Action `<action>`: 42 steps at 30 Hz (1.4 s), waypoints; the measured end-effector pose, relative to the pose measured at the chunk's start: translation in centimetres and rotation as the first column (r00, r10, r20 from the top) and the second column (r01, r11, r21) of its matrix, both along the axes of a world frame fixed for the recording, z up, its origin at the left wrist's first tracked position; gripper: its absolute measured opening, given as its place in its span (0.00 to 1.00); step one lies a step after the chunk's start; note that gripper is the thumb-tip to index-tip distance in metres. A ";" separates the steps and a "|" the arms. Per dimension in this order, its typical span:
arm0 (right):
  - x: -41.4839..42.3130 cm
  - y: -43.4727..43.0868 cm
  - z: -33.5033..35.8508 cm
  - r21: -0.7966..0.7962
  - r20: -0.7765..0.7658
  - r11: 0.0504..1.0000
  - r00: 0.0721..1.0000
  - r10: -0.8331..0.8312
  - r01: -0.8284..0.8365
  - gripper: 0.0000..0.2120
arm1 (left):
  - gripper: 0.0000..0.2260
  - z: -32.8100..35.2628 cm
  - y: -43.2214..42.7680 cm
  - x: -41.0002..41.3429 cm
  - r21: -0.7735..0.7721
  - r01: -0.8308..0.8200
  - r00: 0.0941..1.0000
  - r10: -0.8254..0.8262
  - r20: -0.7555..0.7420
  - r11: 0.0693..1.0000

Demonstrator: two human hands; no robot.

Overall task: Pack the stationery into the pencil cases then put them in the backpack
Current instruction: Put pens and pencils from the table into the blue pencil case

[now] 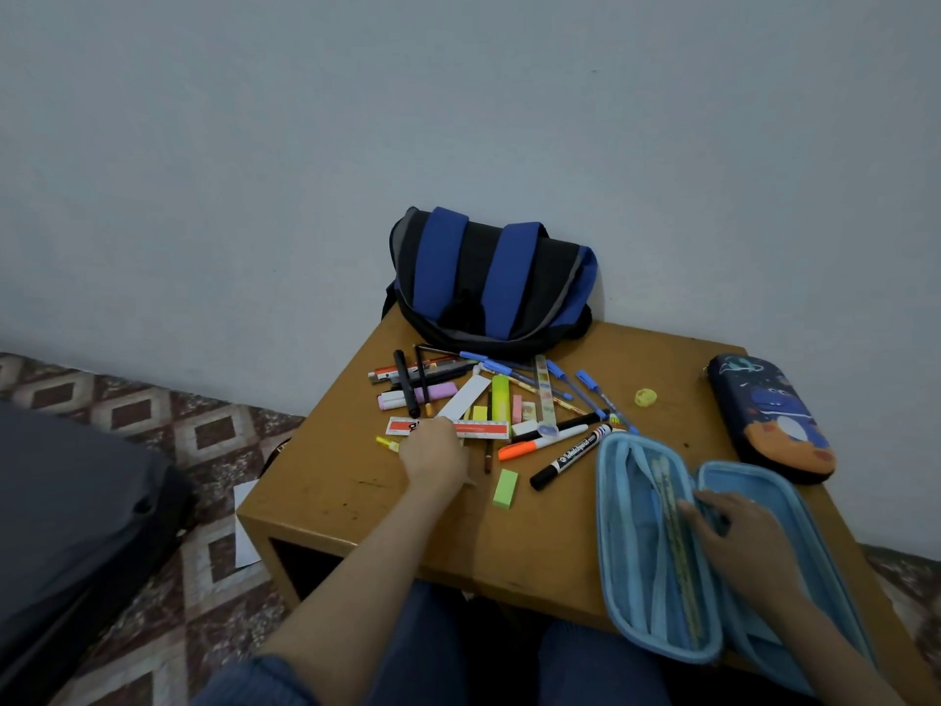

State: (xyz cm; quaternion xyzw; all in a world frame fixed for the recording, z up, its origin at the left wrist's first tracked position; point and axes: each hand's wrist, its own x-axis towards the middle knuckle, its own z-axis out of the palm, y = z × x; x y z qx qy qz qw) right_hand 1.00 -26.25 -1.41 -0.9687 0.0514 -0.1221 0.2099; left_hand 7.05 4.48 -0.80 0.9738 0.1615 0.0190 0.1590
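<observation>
On the bench (351, 496), a heap of pens, markers and erasers (501, 400) lies in front of the blue and black backpack (489, 282), which leans on the wall. The left hand (433, 453) covers the middle of a red ruler (483, 428). Its fingers are hidden, so I cannot tell whether its grip has closed. The right hand (738, 532) rests with a loose, open grip on the fold of the open blue pencil case (636, 552). A dark pencil case (769, 415) lies closed at the far right.

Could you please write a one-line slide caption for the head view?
Left hand touches the red ruler while right hand rests inside the open light-blue pencil case.
</observation>
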 end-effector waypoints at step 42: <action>-0.2 -0.1 -0.5 0.028 -0.042 0.999 0.999 -0.028 0.029 0.21 | 0.05 3.1 -6.0 -3.4 -0.959 -0.034 0.926 -0.352 -0.136 0.281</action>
